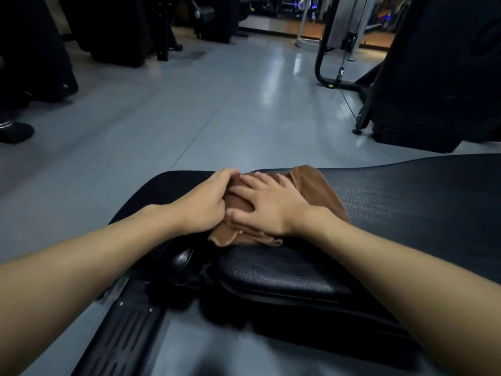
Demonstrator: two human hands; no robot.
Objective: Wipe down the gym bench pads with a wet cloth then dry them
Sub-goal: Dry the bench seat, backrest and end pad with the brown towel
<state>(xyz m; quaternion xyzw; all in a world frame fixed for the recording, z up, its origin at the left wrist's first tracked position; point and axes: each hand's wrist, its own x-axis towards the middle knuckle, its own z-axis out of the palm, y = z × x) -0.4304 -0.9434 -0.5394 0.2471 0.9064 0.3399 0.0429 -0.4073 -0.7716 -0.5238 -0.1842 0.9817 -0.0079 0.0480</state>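
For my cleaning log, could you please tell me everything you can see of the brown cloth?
The brown cloth looks like soft towelling, folded into bunched layers, lying on the black bench pad. The right hand presses it with spread fingers; the left hand grips its left edge. Wetness cannot be told.

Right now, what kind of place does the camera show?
Most likely a gym. A black padded bench is in front, a cable machine stands on the grey floor behind, and dark machines line the left side. Left hand grips and right hand presses a brown cloth on the bench.
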